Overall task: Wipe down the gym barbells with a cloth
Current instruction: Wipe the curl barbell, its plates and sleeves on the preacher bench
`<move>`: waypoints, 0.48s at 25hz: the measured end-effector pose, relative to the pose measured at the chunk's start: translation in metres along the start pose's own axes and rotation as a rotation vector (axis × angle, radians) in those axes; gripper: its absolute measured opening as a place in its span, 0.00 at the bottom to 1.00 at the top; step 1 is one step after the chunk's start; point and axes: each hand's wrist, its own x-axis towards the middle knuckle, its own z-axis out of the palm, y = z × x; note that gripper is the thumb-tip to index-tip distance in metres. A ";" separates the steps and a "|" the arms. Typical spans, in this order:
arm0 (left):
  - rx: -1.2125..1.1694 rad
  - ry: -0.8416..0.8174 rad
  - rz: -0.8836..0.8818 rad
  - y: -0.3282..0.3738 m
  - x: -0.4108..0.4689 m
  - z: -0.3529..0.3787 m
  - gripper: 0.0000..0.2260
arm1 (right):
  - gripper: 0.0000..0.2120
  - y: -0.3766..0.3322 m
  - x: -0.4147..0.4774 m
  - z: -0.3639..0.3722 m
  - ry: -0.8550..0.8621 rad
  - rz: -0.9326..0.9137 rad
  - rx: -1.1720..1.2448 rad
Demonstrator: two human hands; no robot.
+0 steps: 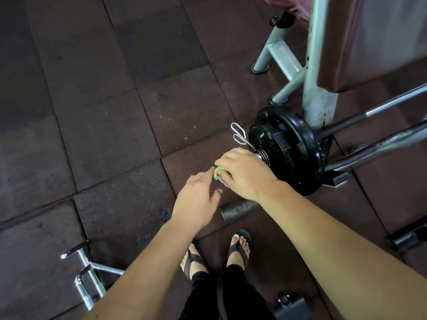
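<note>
Green cloth (218, 174) is clamped in the right hand (245, 174) fingers at the barbell (346, 125) end, left of black plates (286, 148); left hand (198, 202) fingers relaxed apart, just beside it.

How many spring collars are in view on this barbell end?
1. The spring collar sits against the black plate, just beyond the right hand, its handles pointing up-left. Others may be hidden off frame to the right.
</note>
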 end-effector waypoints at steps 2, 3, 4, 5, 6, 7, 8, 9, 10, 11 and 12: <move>-0.005 0.000 0.006 0.003 -0.001 -0.003 0.27 | 0.17 0.005 -0.022 0.004 0.078 -0.021 -0.011; -0.009 0.001 0.010 0.004 -0.001 -0.004 0.27 | 0.19 0.006 -0.038 0.006 0.130 0.001 -0.024; -0.015 0.003 0.013 0.005 -0.001 -0.005 0.27 | 0.22 0.006 -0.054 0.008 0.171 0.042 -0.040; -0.020 0.007 0.016 0.006 0.000 -0.005 0.27 | 0.26 0.005 -0.064 0.012 0.202 0.096 -0.047; -0.022 0.010 0.017 0.006 0.001 -0.004 0.27 | 0.29 0.000 -0.067 0.015 0.227 0.157 -0.038; -0.024 0.012 0.019 0.006 0.001 -0.004 0.27 | 0.30 -0.007 -0.064 0.017 0.253 0.218 -0.020; -0.026 0.015 0.017 0.005 0.001 -0.004 0.27 | 0.30 -0.015 -0.058 0.020 0.269 0.260 -0.002; -0.026 0.018 0.011 0.003 0.001 -0.005 0.27 | 0.30 -0.024 -0.053 0.024 0.263 0.262 0.013; -0.023 0.019 0.004 0.002 0.001 -0.005 0.27 | 0.29 -0.031 -0.050 0.028 0.239 0.224 0.012; -0.020 0.018 -0.001 0.000 0.002 -0.006 0.27 | 0.28 -0.034 -0.051 0.031 0.216 0.161 -0.005; -0.017 0.014 -0.005 -0.001 0.001 -0.007 0.27 | 0.28 -0.030 -0.055 0.032 0.207 0.107 -0.028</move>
